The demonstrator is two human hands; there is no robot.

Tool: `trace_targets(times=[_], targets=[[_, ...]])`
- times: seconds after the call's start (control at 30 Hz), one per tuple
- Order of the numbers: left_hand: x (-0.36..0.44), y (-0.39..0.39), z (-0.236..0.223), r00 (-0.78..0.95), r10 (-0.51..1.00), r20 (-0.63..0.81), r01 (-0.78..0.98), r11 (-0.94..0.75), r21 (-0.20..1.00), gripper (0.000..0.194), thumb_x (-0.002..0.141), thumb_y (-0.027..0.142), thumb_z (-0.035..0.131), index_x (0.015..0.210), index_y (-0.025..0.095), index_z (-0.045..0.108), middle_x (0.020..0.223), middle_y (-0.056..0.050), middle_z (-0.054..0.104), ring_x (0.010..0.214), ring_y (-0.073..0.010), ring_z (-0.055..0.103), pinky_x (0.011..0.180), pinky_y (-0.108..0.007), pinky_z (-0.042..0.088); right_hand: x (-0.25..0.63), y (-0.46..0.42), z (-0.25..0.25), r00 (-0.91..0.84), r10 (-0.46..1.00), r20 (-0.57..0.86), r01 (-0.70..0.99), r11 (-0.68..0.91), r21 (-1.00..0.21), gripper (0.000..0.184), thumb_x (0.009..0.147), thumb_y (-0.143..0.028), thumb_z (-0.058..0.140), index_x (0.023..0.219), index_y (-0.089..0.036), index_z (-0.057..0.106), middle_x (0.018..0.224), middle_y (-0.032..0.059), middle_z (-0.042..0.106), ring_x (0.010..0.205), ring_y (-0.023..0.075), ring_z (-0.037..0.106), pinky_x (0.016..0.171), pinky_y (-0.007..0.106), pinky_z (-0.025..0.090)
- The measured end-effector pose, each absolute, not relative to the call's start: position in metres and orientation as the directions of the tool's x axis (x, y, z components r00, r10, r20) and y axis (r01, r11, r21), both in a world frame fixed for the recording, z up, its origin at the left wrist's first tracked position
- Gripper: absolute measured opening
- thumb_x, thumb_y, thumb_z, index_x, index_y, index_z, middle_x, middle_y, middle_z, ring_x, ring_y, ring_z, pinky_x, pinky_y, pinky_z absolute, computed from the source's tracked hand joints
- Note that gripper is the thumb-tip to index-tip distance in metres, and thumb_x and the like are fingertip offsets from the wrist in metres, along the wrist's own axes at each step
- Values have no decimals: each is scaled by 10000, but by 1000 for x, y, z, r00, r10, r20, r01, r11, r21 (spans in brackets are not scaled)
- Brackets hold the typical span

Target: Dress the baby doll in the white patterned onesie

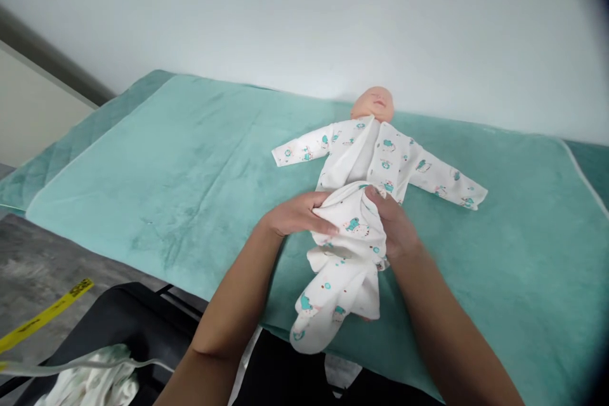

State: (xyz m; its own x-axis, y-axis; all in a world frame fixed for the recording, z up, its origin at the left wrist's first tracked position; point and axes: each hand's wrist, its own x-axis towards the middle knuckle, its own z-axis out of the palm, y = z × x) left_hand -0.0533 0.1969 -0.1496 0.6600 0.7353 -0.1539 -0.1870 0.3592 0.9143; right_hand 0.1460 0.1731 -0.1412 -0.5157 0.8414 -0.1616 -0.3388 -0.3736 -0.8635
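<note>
A baby doll (375, 103) lies on its back on a green padded cover, its head toward the wall. It wears a white printed long-sleeved top (387, 146), whose front edges part near the neck. Matching footed pants (349, 222) are on its lower body, bunched in folds around the legs. My left hand (302, 212) grips the pants' waist on the left side, thumb over the cloth. On the other side my right hand (392, 222) pinches the waistband near the top's hem. Fingers of both hands are partly hidden behind fabric.
The green cover (143, 158) spreads over a bed against a white wall (304, 19). At lower left stands a black chair (137, 311) with crumpled printed cloth (99, 380) on it. Yellow tape (47, 316) marks the grey floor; a pale cable (85, 365) crosses the chair.
</note>
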Motion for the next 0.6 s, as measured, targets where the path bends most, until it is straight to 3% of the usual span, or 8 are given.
trace_targets(times=[0.07, 0.17, 0.23, 0.3, 0.47, 0.53, 0.6], targets=[[-45, 196, -157, 507, 853, -121, -359, 337, 871, 451, 591, 329, 913, 955, 157, 710, 844, -26, 706, 711, -152, 634, 660, -239, 498, 148, 174, -140, -477, 866, -149, -307, -323, -895, 521, 858, -645, 633, 1085, -179, 685, 836, 65, 700, 706, 206, 651, 597, 310, 514], [-31, 193, -160, 300, 949, -98, -554, 257, 792, 381, 655, 404, 877, 870, 162, 676, 736, 9, 652, 611, -107, 585, 610, -214, 485, 153, 175, -135, -600, 786, -149, -105, -262, -959, 504, 763, -556, 788, 1098, -193, 687, 932, 40, 707, 772, 187, 640, 640, 280, 512], [-26, 192, -157, 252, 960, -120, -576, 248, 778, 368, 673, 417, 867, 822, 159, 652, 676, 28, 606, 554, -84, 540, 559, -197, 458, 155, 174, -131, -700, 687, -195, 64, -211, -975, 469, 702, -464, 862, 1049, -193, 701, 934, 22, 706, 799, 178, 630, 677, 272, 512], [-27, 191, -152, 289, 946, -145, -534, 285, 796, 392, 656, 434, 876, 794, 147, 647, 650, 28, 591, 541, -82, 529, 533, -192, 442, 153, 172, -130, -713, 660, -235, 120, -215, -969, 402, 701, -415, 869, 989, -183, 712, 898, 19, 705, 795, 175, 628, 698, 281, 519], [-48, 192, -139, 618, 758, -208, -160, 380, 911, 457, 553, 462, 918, 724, 102, 694, 641, -8, 630, 550, -101, 538, 483, -195, 398, 144, 168, -145, -463, 871, -163, -338, -343, -876, 449, 795, -527, 770, 1050, -167, 687, 854, 59, 709, 735, 205, 667, 644, 326, 544], [-54, 193, -140, 696, 683, -222, -58, 362, 931, 408, 528, 381, 935, 742, 107, 720, 671, -16, 666, 584, -126, 578, 518, -212, 438, 143, 169, -150, -460, 875, -148, -383, -347, -856, 459, 823, -566, 731, 1025, -155, 699, 826, 71, 709, 723, 217, 674, 630, 338, 545], [-54, 192, -145, 670, 716, -197, -112, 360, 926, 350, 536, 315, 924, 752, 117, 732, 689, -20, 692, 601, -146, 612, 562, -234, 485, 146, 171, -150, -488, 859, -159, -311, -340, -887, 443, 828, -565, 728, 990, -153, 716, 828, 67, 713, 728, 212, 672, 634, 333, 542]])
